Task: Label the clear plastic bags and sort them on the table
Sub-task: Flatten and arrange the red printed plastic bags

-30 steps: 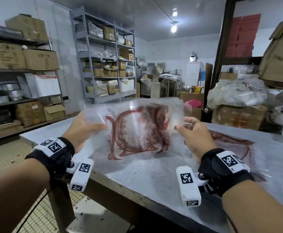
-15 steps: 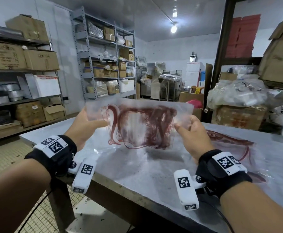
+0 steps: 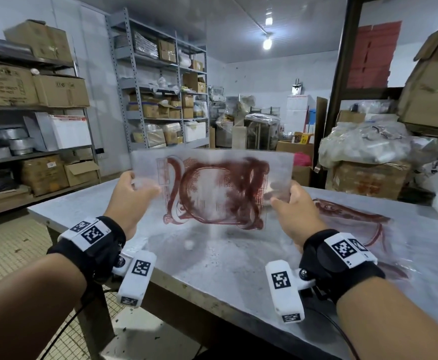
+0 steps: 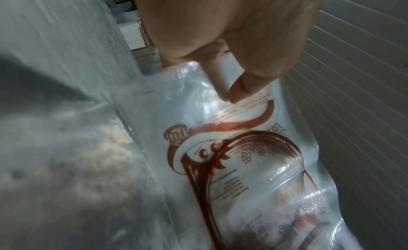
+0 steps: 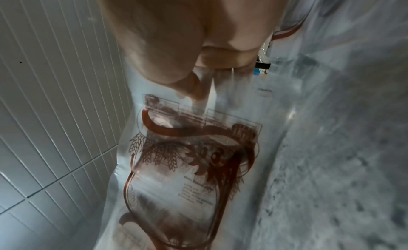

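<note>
Here, a person stands at a grey metal table (image 3: 212,268) in a storeroom, holding a clear plastic bag (image 3: 212,188) printed with a dark red emblem. The bag is lifted above the table, stretched flat and upright between both hands. The left hand (image 3: 130,201) pinches the bag's left edge, thumb and fingers curled onto the plastic; the left wrist view shows the thumb tip pressed against the film. The right hand (image 3: 294,211) pinches the bag's right edge the same way, thumb on the near face. More clear bags with the same red print (image 3: 355,224) lie flat on the table, to the right of the held bag. Beyond the table, metal shelving (image 3: 160,100) holds cardboard boxes, and bundled plastic (image 3: 363,146) is heaped on cartons past the table's far right side
</note>
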Demonstrator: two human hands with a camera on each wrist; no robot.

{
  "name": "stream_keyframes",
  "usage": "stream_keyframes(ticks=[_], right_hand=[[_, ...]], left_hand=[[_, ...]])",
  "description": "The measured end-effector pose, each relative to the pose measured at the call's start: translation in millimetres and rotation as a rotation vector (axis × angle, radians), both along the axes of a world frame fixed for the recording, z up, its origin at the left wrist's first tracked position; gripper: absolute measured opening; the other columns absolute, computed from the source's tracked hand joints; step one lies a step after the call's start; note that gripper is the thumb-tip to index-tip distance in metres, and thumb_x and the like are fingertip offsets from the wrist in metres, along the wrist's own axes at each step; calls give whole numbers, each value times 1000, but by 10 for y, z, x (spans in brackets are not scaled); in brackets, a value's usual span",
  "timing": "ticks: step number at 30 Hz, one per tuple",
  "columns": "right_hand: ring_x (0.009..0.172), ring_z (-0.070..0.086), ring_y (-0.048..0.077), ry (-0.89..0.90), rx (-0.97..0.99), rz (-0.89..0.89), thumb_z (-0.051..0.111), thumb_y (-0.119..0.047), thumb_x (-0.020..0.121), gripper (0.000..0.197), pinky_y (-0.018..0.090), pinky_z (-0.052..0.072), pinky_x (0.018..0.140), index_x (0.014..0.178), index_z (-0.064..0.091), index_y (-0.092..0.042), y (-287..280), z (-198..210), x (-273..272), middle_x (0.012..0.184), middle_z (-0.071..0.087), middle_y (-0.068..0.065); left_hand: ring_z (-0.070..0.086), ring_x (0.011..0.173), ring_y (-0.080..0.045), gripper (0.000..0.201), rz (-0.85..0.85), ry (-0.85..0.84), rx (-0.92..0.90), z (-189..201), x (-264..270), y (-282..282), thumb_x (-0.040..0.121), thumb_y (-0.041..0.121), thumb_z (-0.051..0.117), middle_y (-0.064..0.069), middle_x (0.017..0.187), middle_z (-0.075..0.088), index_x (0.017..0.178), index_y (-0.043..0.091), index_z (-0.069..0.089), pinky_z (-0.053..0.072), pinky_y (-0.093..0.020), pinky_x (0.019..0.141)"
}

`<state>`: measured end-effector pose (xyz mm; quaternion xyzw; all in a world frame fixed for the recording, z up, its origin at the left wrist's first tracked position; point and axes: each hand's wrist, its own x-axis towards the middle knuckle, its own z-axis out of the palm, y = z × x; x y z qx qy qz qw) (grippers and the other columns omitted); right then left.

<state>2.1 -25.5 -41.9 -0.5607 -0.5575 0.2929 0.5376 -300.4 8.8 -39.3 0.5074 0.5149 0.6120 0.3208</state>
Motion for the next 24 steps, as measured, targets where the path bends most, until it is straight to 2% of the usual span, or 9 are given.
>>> stream_keyframes(ticks=[4, 8, 12, 15, 16, 18, 20, 22, 24], right_hand=[[101, 63, 13, 16, -48, 21, 43, -4, 101, 28, 41, 53, 96, 119, 54, -23, -30, 14, -4, 110, 67, -4], [91, 62, 5, 14, -43, 37, 41, 1, 101, 29, 27, 52, 74, 118, 52, -20, -36, 15, 11, 106, 68, -3], [88, 67, 13, 56, -72, 36, 42, 1, 101, 27, 32, 57, 77, 115, 51, -20, -40, 26, 10, 107, 68, 1], [84, 69, 16, 53, -77, 33, 41, 2, 100, 28, 25, 55, 67, 115, 52, -19, -53, 35, 6, 104, 69, 1], [82, 71, 18, 47, -72, 23, 42, 2, 99, 28, 24, 56, 64, 113, 53, -20, -55, 36, 6, 102, 69, 2], [79, 74, 23, 66, -68, 11, 44, 3, 98, 28, 33, 61, 69, 110, 56, -20, -53, 39, 2, 98, 70, 7], [76, 74, 27, 98, -84, 10, 47, 3, 95, 28, 39, 62, 71, 107, 60, -19, -32, 43, 4, 92, 72, 11], [66, 65, 21, 91, -128, 0, 54, 1, 91, 22, 32, 54, 59, 101, 64, -16, -12, 23, 12, 83, 68, 7], [68, 55, 19, 48, -197, 3, 60, -2, 84, 8, 30, 48, 63, 89, 63, -8, 21, -19, 20, 78, 60, 8]], left_hand=[[66, 110, -24, 39, -6, -36, -34, -9, 86, -23, 91, 7, 69, -5, 117, 69, 124, 17, 52, 53, -46, 99], [62, 116, -32, 28, 4, -7, -82, -31, 86, -3, 93, 3, 57, -12, 119, 66, 118, 14, 55, 50, -52, 103], [63, 115, -30, 39, -26, 17, -114, -72, 28, 72, 84, 15, 62, -9, 120, 68, 123, 16, 57, 48, -54, 105], [63, 115, -36, 34, -37, 48, -137, -78, 12, 90, 88, 13, 56, -14, 121, 67, 123, 14, 58, 50, -55, 103], [62, 116, -38, 32, -30, 61, -147, -62, 15, 75, 92, 8, 53, -16, 122, 66, 123, 13, 57, 51, -52, 102], [63, 111, -34, 31, -24, 69, -162, -36, -3, 87, 96, 0, 50, -15, 119, 65, 124, 11, 58, 52, -44, 94], [60, 93, -26, 25, -24, 96, -189, 26, -47, 106, 97, -3, 48, -10, 106, 64, 113, 11, 61, 49, -36, 81], [55, 82, -23, 21, -49, 168, -249, 127, -118, 154, 94, -3, 47, -13, 94, 62, 96, 11, 61, 44, -34, 73], [58, 78, -26, 15, -54, 252, -325, 237, -176, 196, 90, -3, 50, -17, 88, 63, 90, 9, 59, 46, -34, 71]])
